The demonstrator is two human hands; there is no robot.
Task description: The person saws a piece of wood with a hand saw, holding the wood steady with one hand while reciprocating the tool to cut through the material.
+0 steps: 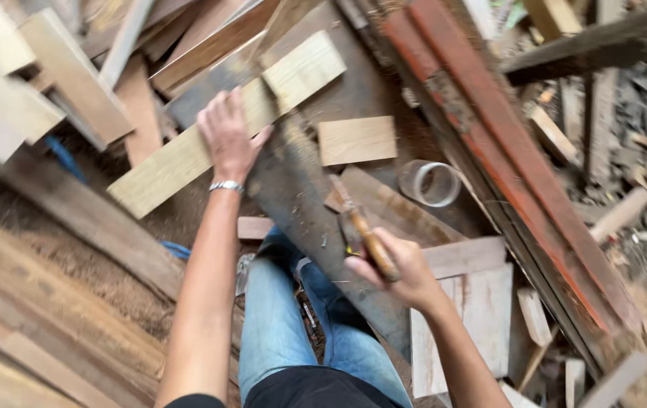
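The left hand [226,136] lies flat, fingers spread, on a long pale rough-sawn wooden plank [225,125] slanting across a dark grey dusty board [301,204]. The right hand [399,272] has its fingers curled tight around a tool with a smooth brown wooden handle [372,245], just above blue denim knees [278,302]. A clear round plastic ring [430,183] rests nearby.
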